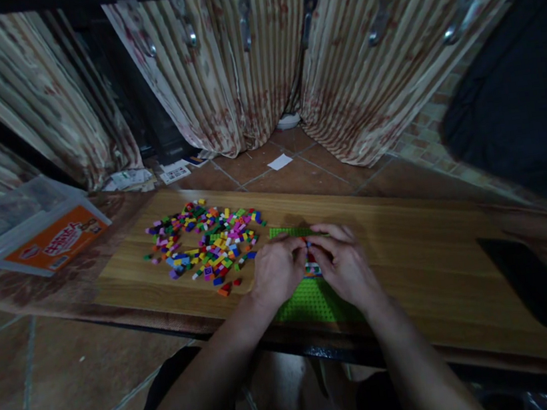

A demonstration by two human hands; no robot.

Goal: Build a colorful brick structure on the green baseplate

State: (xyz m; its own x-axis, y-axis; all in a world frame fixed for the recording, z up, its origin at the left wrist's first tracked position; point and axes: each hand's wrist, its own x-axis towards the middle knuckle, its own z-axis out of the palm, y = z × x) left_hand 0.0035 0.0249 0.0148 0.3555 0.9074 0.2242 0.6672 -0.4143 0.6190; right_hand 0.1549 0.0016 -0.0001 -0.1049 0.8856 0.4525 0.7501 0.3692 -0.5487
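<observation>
Both my hands meet over a green baseplate (311,302) lying on the wooden board. My left hand (277,266) comes in from the left with its fingertips pinched together around small bricks. From the right, my right hand (341,256) bends thumb and fingers onto the same spot. Between them shows a small build of toy bricks (312,267), with red, blue and white parts. My fingers cover much of it, so which brick each hand grips is hard to make out. A loose pile of colourful toy bricks (217,239) spreads to the left of my left hand.
The wooden board (413,267) reaches far to the right, where a black flat slab (539,284) lies. A clear plastic box (29,227) with an orange label stands at the left. Striped curtains (246,74) hang behind, with a white paper (280,162) on the tiled floor.
</observation>
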